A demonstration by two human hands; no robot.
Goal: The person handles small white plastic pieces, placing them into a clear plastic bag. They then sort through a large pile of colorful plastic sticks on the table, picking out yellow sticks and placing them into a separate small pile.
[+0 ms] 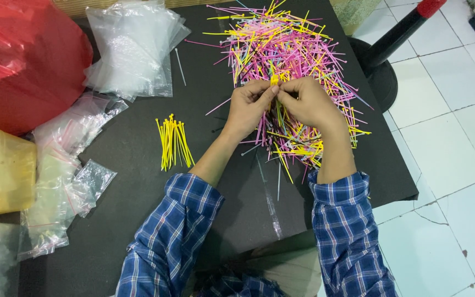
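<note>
Plaid sleeves lead up to the left hand (248,107) and right hand (310,103), pinched together on thin yellow ties (274,80) over the heap (287,55); a yellow tub (7,170) at nine o'clock, contents unclear.

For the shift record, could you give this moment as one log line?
left hand + right hand: pinch yellow ties | below: mixed tie pile | left: sorted yellow bundle

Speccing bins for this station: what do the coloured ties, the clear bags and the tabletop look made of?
Coloured ties: likely moulded plastic, thin, springy strips in pink, yellow and other colours; a yellow bundle lies apart.
Clear bags: thin plastic film, glossy and crinkled with glare.
Tabletop: dark, matte, no reflections; could be a rubbery or foam mat, cannot tell.
Both the left hand and the right hand pinch yellow ties.
</note>
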